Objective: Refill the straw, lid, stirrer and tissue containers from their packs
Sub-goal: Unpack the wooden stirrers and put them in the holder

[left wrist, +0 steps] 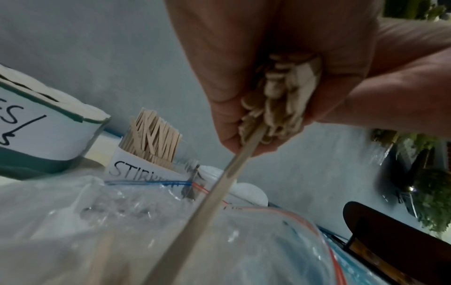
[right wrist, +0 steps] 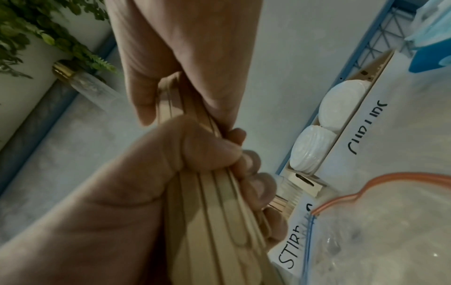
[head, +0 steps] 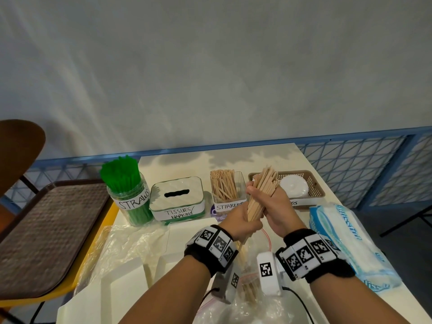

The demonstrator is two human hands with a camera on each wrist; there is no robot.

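A brown textured tray (head: 46,230) rests on a yellow chair (head: 106,220) at nine o'clock, beside a dark wooden chair back (head: 21,146). Blue lattice railing (head: 350,169) runs behind the table (head: 233,160); leafy green foliage (right wrist: 36,25) hangs at eleven o'clock in the right wrist view.

Looks like a cafe self-serve counter: hand-labelled straws jar (head: 127,195), tissues/napkins box (head: 177,199), stirrers holder (head: 228,192), cup lids basket (head: 304,183), plus a brown serving tray (head: 46,230) alongside.
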